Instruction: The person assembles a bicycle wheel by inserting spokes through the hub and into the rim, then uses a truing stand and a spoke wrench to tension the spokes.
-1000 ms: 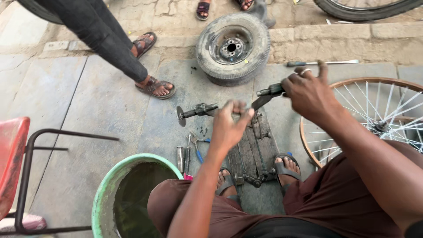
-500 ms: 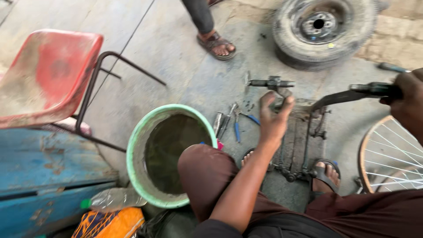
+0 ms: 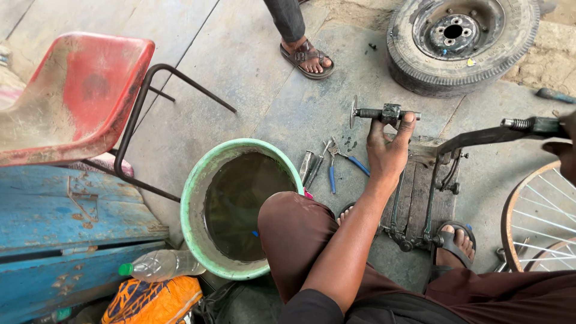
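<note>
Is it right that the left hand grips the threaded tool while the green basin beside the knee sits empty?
Not quite. The head view shows the left hand on the threaded tool, but the green basin holds dark water, not empty.

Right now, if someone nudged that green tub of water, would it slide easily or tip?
The green tub looks nearly full of dark water, so it is probably heavy and would resist sliding. Its wide, low shape makes tipping unlikely. A hard shove would more likely slop water over the rim.
</note>
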